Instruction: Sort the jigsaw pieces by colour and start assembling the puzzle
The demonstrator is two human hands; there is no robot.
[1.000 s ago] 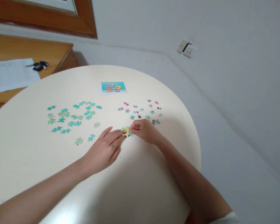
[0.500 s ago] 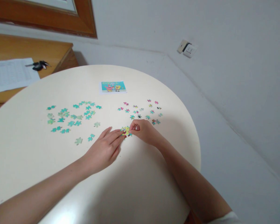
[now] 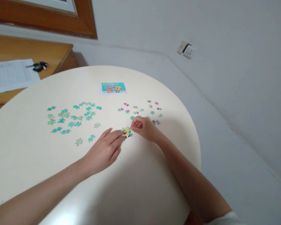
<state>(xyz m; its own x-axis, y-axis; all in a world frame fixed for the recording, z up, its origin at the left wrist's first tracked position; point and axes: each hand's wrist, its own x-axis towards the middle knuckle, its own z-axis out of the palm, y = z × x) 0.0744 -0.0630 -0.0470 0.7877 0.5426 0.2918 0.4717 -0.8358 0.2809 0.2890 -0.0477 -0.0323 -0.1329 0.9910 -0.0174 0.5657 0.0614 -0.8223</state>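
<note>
A small cluster of joined puzzle pieces (image 3: 125, 131), yellow with a cartoon face and teal edges, lies on the white round table. My left hand (image 3: 105, 148) rests flat at its left side, with outstretched fingertips pressing on the pieces and covering part of them. At the cluster's upper right edge, my right hand (image 3: 146, 127) is closed, thumb and fingers pinched together. Whether a piece is between those fingertips is hidden. Just beyond the right hand are loose pink, yellow and teal puzzle pieces (image 3: 127, 111), some partly covered by it.
Many loose teal and pale green pieces (image 3: 71, 124) are spread on the left of the table (image 3: 25, 150). A printed picture card (image 3: 114, 88) lies towards the back. Paper (image 3: 12, 75) and keys (image 3: 39, 66) sit on a wooden desk (image 3: 32, 47) at the left.
My right hand has shifted slightly up and away from the cluster, uncovering more of its right side. The left hand stays in place on the pieces.
</note>
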